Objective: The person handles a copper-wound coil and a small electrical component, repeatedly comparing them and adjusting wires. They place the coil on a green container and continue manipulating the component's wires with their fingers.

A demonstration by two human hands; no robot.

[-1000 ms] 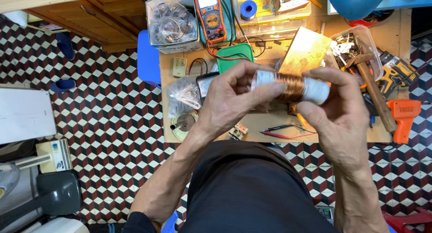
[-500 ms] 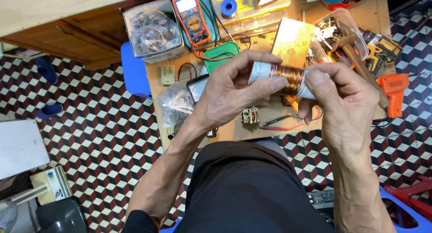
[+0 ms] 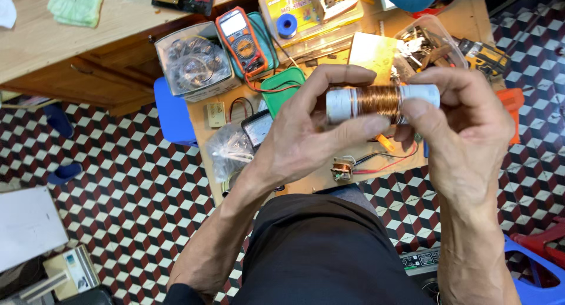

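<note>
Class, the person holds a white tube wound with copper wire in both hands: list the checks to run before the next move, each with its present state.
1. Left hand grips the white tube: ok.
2. Right hand grips its other end: ok.
3. Copper winding sits around the tube's middle: ok.
4. Loose wire end located: cannot tell.
5. Tube held above the wooden board: ok.

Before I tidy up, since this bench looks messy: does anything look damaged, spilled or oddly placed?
Nothing looks spilled or broken. The left hand and right hand hold a white tube wound with copper wire level above the cluttered low table. A multimeter leans on a plastic box, simply propped.
</note>
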